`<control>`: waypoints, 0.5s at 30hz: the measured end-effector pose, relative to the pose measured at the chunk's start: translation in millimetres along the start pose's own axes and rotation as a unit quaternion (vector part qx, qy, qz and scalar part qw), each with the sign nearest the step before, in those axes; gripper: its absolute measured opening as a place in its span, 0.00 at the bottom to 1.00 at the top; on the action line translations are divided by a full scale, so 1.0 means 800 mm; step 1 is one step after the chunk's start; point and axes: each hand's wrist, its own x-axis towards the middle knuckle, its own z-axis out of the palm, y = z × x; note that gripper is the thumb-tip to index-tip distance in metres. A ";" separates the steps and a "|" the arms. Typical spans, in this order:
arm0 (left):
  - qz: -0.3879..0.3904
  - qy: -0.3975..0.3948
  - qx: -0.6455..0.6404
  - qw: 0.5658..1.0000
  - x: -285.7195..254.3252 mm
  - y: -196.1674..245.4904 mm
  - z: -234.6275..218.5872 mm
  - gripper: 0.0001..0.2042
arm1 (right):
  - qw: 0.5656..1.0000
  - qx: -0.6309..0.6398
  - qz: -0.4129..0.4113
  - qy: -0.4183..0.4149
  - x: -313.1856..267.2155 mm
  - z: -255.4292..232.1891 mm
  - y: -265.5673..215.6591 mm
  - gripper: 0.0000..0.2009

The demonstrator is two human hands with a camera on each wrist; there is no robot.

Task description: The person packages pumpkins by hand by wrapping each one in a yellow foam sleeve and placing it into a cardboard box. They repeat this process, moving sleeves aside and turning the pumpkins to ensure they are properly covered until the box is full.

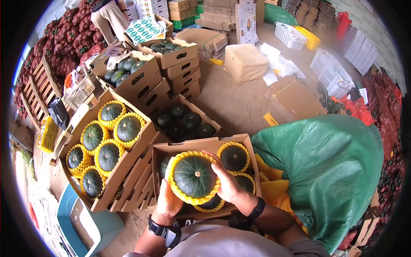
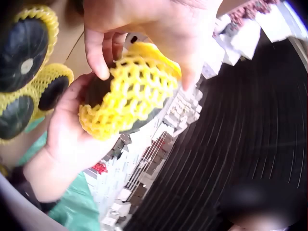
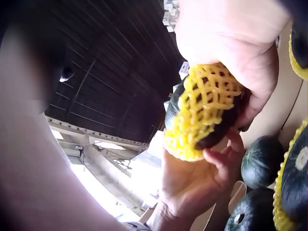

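Observation:
A dark green pumpkin [image 1: 195,174] in a yellow foam net [image 2: 137,91] is held between both hands over an open cardboard box [image 1: 160,147]. My left hand [image 1: 168,200] grips its left side, and my right hand [image 1: 229,183] holds the right side with the fingers round the net. From the right wrist, the net [image 3: 207,101] wraps the pumpkin's middle while green skin shows at the ends. Inside the box below sit other netted pumpkins, one at the back right [image 1: 234,157]. A bare pumpkin [image 3: 262,161] lies there too, in the right wrist view.
To the left, a stacked box [image 1: 150,128] holds several netted pumpkins. Another box [image 1: 214,124] of bare pumpkins stands just beyond. A large green sack [image 1: 329,167] bulges on the right. A blue tub [image 1: 64,218] is at lower left, and a person [image 1: 109,19] stands at the back.

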 end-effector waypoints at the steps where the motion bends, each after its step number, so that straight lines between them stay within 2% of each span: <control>1: -0.041 -0.027 -0.005 0.999 -0.008 -0.002 -0.001 0.41 | 0.998 -0.057 0.003 -0.029 -0.003 0.001 -0.002 0.29; 2: -0.061 -0.023 -0.067 0.996 -0.017 -0.006 0.005 0.40 | 0.934 -0.352 -0.014 -0.053 -0.001 -0.011 0.002 0.34; 3: -0.071 -0.007 -0.050 0.996 -0.019 -0.003 0.007 0.40 | 0.852 -0.515 -0.081 -0.048 -0.007 -0.008 0.002 0.39; 4: -0.086 0.004 -0.033 0.996 -0.016 -0.002 0.007 0.40 | 0.735 -0.662 -0.144 -0.034 -0.015 0.003 -0.005 0.43; 5: -0.054 -0.006 0.040 0.998 -0.010 -0.007 0.007 0.38 | 0.717 -0.675 -0.158 -0.078 -0.022 0.018 -0.018 0.52; 6: -0.065 0.056 0.092 0.992 -0.008 -0.008 0.021 0.36 | 0.756 -0.633 -0.108 -0.125 -0.024 0.027 -0.021 0.56; 8: -0.064 0.070 0.153 0.984 -0.006 -0.017 0.012 0.35 | 0.810 -0.568 -0.053 -0.136 -0.010 0.011 -0.015 0.56; 9: -0.064 0.066 0.208 0.974 -0.003 -0.014 0.012 0.37 | 0.877 -0.455 -0.014 -0.157 -0.002 0.005 -0.023 0.52; 10: -0.115 0.072 0.259 0.956 -0.004 0.002 0.008 0.38 | 0.931 -0.328 0.017 -0.157 0.009 -0.005 -0.018 0.49; 12: -0.107 0.096 0.303 0.942 -0.001 0.011 0.008 0.38 | 0.989 -0.134 0.059 -0.032 0.018 -0.003 -0.019 0.44; 13: -0.076 0.100 0.346 0.930 0.000 0.010 0.004 0.37 | 0.994 -0.110 0.013 -0.010 0.033 -0.009 -0.010 0.41; 14: -0.078 0.123 0.297 0.944 0.002 0.008 -0.009 0.36 | 0.983 -0.167 -0.073 0.009 0.050 -0.014 -0.002 0.41; 15: -0.076 0.140 0.277 0.948 0.001 0.008 -0.018 0.35 | 0.888 -0.426 -0.174 0.016 0.061 -0.024 0.001 0.41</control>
